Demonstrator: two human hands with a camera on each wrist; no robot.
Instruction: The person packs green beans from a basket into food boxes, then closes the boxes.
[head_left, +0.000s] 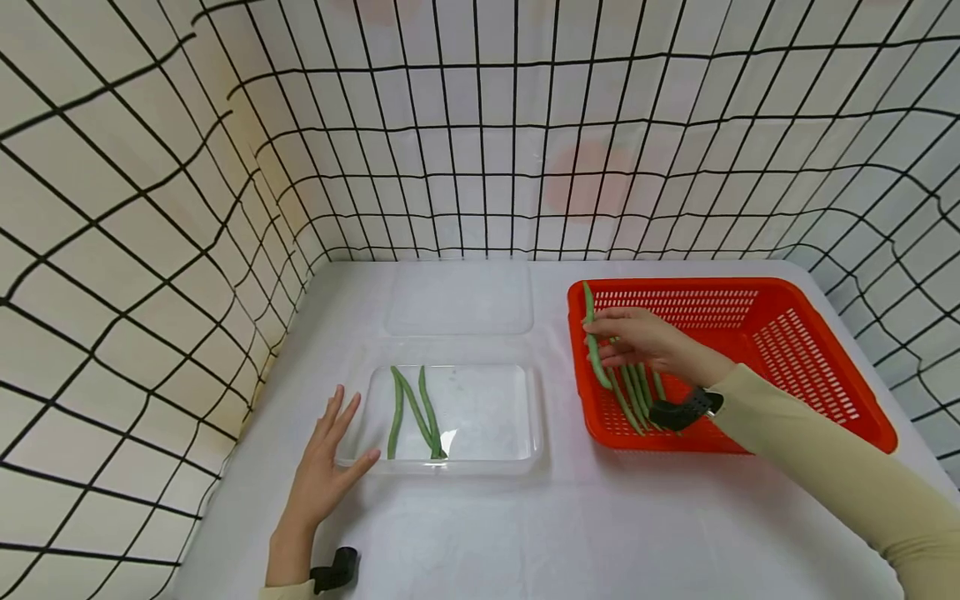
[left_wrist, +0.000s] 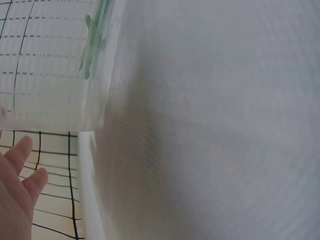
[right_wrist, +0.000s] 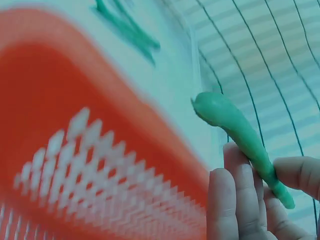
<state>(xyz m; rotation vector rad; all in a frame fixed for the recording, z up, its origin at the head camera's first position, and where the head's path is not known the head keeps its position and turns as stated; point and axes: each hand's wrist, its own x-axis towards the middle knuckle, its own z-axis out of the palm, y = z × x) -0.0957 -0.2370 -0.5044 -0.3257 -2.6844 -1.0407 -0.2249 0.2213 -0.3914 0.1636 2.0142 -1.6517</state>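
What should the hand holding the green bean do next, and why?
Probably carry the green bean left to the clear tray. The right hand pinches it above the red basket, three beans already lie in the tray, and the left hand steadies it.

both hands are bare. the right arm wears a long, pale cream-yellow sleeve. a black strap with a small black device sits at the right wrist, and what looks like a matching black mount at the left wrist.
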